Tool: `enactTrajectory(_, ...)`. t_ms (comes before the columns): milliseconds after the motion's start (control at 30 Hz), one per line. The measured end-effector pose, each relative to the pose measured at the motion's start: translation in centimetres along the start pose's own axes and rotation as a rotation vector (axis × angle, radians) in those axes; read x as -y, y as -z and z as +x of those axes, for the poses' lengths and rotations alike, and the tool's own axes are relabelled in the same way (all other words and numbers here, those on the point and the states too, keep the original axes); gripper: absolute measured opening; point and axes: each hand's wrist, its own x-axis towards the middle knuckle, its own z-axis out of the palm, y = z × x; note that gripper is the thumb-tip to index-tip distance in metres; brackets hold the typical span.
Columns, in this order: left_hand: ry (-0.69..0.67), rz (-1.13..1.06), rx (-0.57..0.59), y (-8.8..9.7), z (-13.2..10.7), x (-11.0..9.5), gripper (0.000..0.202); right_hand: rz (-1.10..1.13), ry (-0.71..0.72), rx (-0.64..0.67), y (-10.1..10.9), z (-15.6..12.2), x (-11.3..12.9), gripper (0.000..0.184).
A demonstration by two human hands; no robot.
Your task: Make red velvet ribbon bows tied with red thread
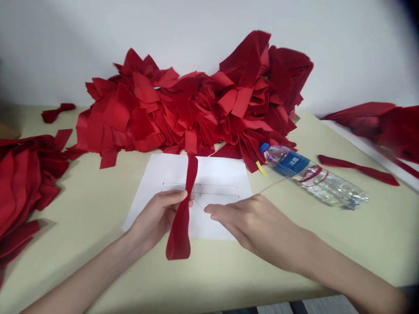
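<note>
My left hand (163, 213) pinches a looped red velvet ribbon (180, 237) at its middle, between thumb and fingers, above a white paper sheet (212, 226) with ruled lines. To the right, my right hand (252, 218) is closed on a thin thread (199, 204). The thread runs taut from the ribbon's pinched middle to my right fingertips, and more of it stretches from behind that hand to the water bottle (291, 163). The bottle lies on its side, with dark red thread wound around it. My right fingertips are partly hidden by the hand itself.
A large heap of red ribbon pieces (183, 109) lies along the wall at the back. More red pieces (22, 183) are piled at the left. A single tied ribbon (360, 170) rests right of the bottle, beside a white-edged container (373, 148) holding red fabric.
</note>
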Motion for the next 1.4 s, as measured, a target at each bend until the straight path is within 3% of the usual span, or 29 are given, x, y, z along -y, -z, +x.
enactTrajectory(133,0.044,-0.048,-0.004,0.3,-0.1,-0.3,0.02,0.059,-0.017,0.034,-0.3,0.1,-0.2,0.025)
enactTrajectory(233,0.099,-0.095,0.057,0.6,-0.1,-0.6,0.015,0.15,-0.048,0.033,-0.2,0.0,-0.9,0.026)
enactTrajectory(333,0.097,-0.098,0.205,0.7,-0.2,-0.9,0.01,0.303,-0.086,0.002,-0.1,0.0,-2.1,0.026)
enactTrajectory(433,0.071,-0.051,0.437,0.4,-0.6,-0.8,0.009,0.531,-0.034,0.04,-0.2,0.5,-3.2,0.025)
enactTrajectory(533,0.233,0.084,0.675,-0.3,-1.1,-0.1,0.013,0.723,0.063,0.174,-0.4,1.3,-3.4,0.023)
enactTrajectory(600,0.35,0.229,0.728,-0.9,-1.3,0.5,0.008,0.753,0.099,0.227,-0.3,1.8,-3.1,0.021)
enactTrajectory(667,0.351,0.377,0.655,-1.2,-1.2,0.9,0.004,0.688,0.12,0.209,0.1,1.9,-2.5,0.02)
enactTrajectory(733,0.256,0.429,0.481,-1.3,-0.8,1.0,0.006,0.565,0.118,0.148,0.9,1.6,-1.8,0.021)
enactTrajectory(867,0.064,0.246,0.139,-0.8,-0.1,0.3,0.011,0.31,0.03,0.045,2.1,0.5,-0.6,0.025)
enactTrajectory(1033,0.055,0.033,0.105,0.0,-0.1,-0.3,0.013,0.245,0.004,0.047,0.8,-0.2,-0.5,0.027)
enactTrajectory(1133,0.112,-0.049,0.228,0.2,-0.2,-0.4,0.013,0.381,0.007,0.053,-0.3,-0.1,-1.2,0.025)
enactTrajectory(1200,0.131,-0.031,0.425,0.1,-0.5,-0.5,0.013,0.494,0.012,0.042,-0.5,0.2,-1.7,0.023)
enactTrajectory(1300,0.309,0.122,0.708,-0.6,-1.2,-0.3,0.011,0.684,0.071,0.137,-0.4,0.9,-2.1,0.021)
enactTrajectory(1367,0.446,0.267,0.801,-1.2,-1.4,0.2,0.007,0.757,0.116,0.22,-0.2,1.3,-1.8,0.021)
enactTrajectory(1400,0.454,0.325,0.792,-1.5,-1.4,0.5,0.006,0.745,0.13,0.234,0.0,1.5,-1.5,0.021)
